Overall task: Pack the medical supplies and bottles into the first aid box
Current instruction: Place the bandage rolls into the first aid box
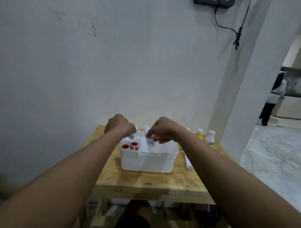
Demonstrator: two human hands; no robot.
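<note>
Ahead of you: a plywood table (pixel 146 179) against a scuffed white wall (pixel 97 65). Top right, a black device (pixel 214 2) with a cable (pixel 236 32) hanging. At the right doorway a person (pixel 273 97) stands on marbled floor (pixel 268 154).

The box (pixel 147 160) looks like smooth, matt white plastic; the table (pixel 146 180) is rough, chipboard-like wood, seemingly unvarnished.

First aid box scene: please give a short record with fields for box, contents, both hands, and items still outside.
box: white first aid box, open, on wooden table
contents: two red-capped containers at its left side
left hand: over the box, fingers closed on a small item
right hand: holding small clear vial over the box
outside: yellow bottle, white bottle, white roll
</note>
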